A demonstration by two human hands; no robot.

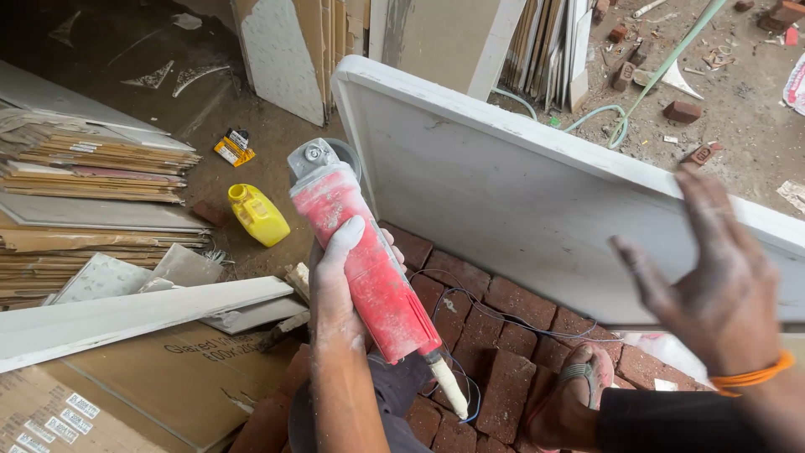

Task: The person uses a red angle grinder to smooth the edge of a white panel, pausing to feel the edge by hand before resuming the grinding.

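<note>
Grinder (362,256) — a red angle grinder dusted white — is gripped around its body by the left hand (340,285), held up over the brick floor (503,335) with its disc end pointing away and its cord end pointing down toward the person. The fingers (345,239) are wrapped tightly round the casing, coated in pale dust.

Far left, stacks of flat cardboard boxes (92,168) are piled, and a long white tile strip (142,310) is laid across a brown carton (168,377). A yellow plastic bottle (258,215) is seen lying on the dirt just left of the grinder's head, with a small yellow packet (234,148) beyond it.

Right of the grinder, a large white tile (537,193) is stood on edge, tilted, its near corner just beside the disc. A thin dark cable (495,315) is trailed over the bricks below it. A sandalled foot (570,394) is rested on the bricks.

Far right, the right hand (713,277) is raised before the tile's upper edge, fingers spread and holding nothing — an orange band (750,375) is worn at the wrist.
</note>
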